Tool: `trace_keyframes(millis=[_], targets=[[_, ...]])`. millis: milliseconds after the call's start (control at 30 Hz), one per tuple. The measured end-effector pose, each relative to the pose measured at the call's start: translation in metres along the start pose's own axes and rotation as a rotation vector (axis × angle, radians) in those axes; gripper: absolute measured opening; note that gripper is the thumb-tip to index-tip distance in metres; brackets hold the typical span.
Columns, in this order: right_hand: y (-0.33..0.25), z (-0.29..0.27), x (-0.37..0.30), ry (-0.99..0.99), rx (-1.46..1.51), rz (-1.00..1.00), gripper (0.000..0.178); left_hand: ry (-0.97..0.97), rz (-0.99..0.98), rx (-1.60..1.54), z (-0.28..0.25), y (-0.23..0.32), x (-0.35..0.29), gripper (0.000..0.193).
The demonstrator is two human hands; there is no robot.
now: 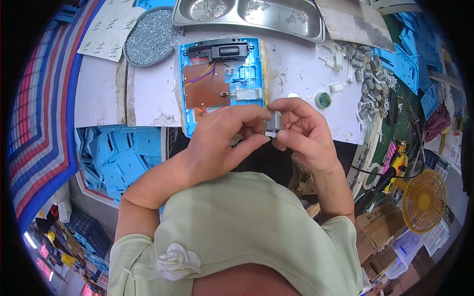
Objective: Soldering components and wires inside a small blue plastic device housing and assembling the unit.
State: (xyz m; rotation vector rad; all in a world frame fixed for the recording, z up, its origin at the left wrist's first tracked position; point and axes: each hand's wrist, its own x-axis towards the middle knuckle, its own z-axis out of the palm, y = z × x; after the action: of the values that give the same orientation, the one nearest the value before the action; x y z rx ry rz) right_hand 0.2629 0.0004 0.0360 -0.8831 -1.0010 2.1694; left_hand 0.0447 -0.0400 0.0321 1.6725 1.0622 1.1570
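My left hand (213, 135) and my right hand (310, 132) meet in front of my chest, at the table's near edge. Between their fingertips is a small grey block-shaped part (273, 123) with a white end, gripped by both; the fingers cover some of it. Just beyond my left hand lies an open light-blue plastic housing (256, 69). Inside it are a brown circuit board (203, 85), coloured wires, a black component (229, 51) along the far side and a clear-and-white block (247, 94).
Small grey and white parts (363, 74) lie heaped at the right, near a small round green-filled container (323, 100). A round tray of screws (152, 37) and a divided metal tray (237, 19) stand at the back. Blue panels (118, 155) fill a bin lower left; a yellow fan (423, 201) is at right.
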Motion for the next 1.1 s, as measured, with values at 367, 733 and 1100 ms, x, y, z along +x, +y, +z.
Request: trace_keyframes(millis=[367, 733, 1100], targets=[[-0.016, 0.008, 0.008, 0.114, -0.922, -0.485, 0.043, -0.003, 0.233, 0.196, -0.009, -0.01, 0.002, 0.036], [-0.019, 0.014, 0.01, -0.062, -1.195, -0.951, 0.04, 0.003, 0.081, 0.007, -0.018, -0.002, 0.001, 0.022], [-0.012, 0.012, 0.017, -0.058, -1.253, -1.006, 0.04, 0.125, 0.225, 0.27, -0.018, -0.005, -0.01, 0.028]])
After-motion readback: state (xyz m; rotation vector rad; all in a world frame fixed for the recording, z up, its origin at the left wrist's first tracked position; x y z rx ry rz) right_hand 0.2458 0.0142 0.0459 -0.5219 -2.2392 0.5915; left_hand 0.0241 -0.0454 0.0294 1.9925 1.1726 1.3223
